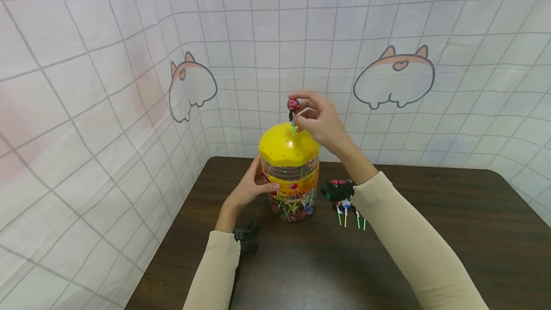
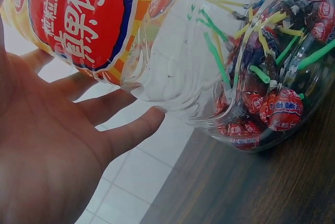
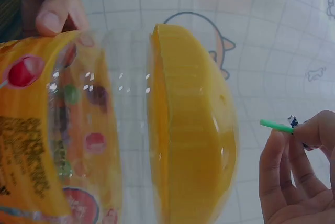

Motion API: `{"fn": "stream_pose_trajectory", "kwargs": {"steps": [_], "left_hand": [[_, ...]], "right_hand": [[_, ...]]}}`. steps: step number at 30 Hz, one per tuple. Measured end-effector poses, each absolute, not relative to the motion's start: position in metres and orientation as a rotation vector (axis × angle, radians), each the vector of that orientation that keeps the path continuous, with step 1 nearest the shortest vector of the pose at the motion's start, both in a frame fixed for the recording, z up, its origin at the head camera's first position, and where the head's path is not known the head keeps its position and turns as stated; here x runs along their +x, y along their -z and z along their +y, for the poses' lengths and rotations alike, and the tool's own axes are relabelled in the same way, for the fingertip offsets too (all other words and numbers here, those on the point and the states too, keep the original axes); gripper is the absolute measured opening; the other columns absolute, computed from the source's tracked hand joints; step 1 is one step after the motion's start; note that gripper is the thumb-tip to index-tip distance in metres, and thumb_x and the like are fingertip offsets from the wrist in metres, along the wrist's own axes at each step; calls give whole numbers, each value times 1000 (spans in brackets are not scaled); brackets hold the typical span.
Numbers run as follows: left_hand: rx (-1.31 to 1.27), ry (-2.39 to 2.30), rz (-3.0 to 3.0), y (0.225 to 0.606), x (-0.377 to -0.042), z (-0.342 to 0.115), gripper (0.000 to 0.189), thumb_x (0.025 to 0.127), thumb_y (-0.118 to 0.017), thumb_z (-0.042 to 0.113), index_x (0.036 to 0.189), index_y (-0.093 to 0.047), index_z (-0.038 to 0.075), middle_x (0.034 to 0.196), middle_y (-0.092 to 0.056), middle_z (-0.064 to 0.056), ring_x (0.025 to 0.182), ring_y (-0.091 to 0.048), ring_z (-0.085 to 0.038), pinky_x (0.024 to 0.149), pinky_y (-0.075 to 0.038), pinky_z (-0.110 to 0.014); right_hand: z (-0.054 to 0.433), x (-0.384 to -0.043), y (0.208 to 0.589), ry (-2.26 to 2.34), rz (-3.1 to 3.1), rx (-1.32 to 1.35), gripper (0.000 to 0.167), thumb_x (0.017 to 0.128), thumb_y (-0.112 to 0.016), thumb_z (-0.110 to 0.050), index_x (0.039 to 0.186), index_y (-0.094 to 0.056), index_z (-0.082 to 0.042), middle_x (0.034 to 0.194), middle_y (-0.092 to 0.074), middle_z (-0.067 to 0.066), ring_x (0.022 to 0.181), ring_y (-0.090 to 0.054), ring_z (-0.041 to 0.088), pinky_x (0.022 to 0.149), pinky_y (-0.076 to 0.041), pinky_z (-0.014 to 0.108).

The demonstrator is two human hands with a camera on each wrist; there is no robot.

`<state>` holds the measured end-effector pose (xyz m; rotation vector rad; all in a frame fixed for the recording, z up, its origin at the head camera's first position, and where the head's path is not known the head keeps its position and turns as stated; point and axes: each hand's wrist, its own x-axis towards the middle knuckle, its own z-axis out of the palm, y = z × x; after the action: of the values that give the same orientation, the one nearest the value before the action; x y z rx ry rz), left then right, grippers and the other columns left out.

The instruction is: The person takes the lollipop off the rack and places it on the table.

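Observation:
A clear plastic jar (image 1: 297, 204) with an orange label and a yellow domed lid (image 1: 286, 145) stands on the table. Wrapped lollipops (image 2: 282, 109) with green and yellow sticks lie in its bottom. My left hand (image 1: 251, 186) holds the jar at its left side, thumb on the label and fingers round the far side. Over the lid, my right hand (image 1: 320, 121) pinches a lollipop (image 1: 293, 105) with a red wrapper. Its candy end points up and its green stick (image 3: 275, 125) points down at the lid top.
Several more lollipops (image 1: 346, 206) lie on the dark wooden table (image 1: 430, 214) to the right of the jar, partly hidden by my right wrist and its black strap (image 1: 337, 191). A white gridded curtain (image 1: 258, 23) with cartoon drawings hangs behind and to the left.

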<state>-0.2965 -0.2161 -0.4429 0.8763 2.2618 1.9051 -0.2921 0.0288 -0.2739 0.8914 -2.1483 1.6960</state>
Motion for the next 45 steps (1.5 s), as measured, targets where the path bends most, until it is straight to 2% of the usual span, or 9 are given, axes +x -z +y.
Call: {"fn": "stream_pose_trajectory", "kwargs": {"steps": [12,20,25,31,39,45], "left_hand": [[922,-1897,2272,445,-296,-216,93,91,-77,21,160,-18,42,152,-46,-4,137,-49,-32,111,-45,-59],[916,-1892,2269,444,-297,-216,93,90,-79,30,159,-18,46,152,-48,0,136,-51,-29,112,-47,-56],[909,-1889,2274,445,-298,-216,92,91,-78,27,159,-19,46,151,-48,0,136,-51,-29,111,-46,-57],[899,-1899,2275,446,-299,-217,91,91,-77,24,159,-20,45,152,-48,-2,136,-50,-30,112,-45,-57],[874,-1907,2279,445,-299,-214,93,91,-78,26,159,-19,47,153,-46,1,139,-49,-29,113,-45,-57],[857,-1904,2290,446,-301,-212,92,91,-77,25,159,-19,46,153,-46,0,139,-48,-31,113,-44,-58]], "right_hand": [[68,-280,302,-1706,-2215,878,49,92,-64,0,140,-59,-12,113,-58,14,92,-70,23,77,-63,31],[92,-271,318,-1706,-2257,832,51,94,-65,-1,143,-58,-14,117,-55,13,95,-70,22,77,-64,33],[107,-267,328,-1691,-2285,806,51,94,-65,-1,144,-56,-11,120,-55,13,95,-69,24,76,-63,30],[126,-265,343,-1699,-2338,748,53,95,-64,-1,146,-54,-12,122,-54,11,95,-68,18,77,-62,29],[153,-263,364,-1703,-2395,697,53,98,-63,-4,149,-51,-14,124,-53,15,88,-70,21,78,-63,32],[178,-263,385,-1640,-2427,666,53,98,-63,-3,149,-52,-13,119,-55,14,84,-71,12,72,-63,29]]}}
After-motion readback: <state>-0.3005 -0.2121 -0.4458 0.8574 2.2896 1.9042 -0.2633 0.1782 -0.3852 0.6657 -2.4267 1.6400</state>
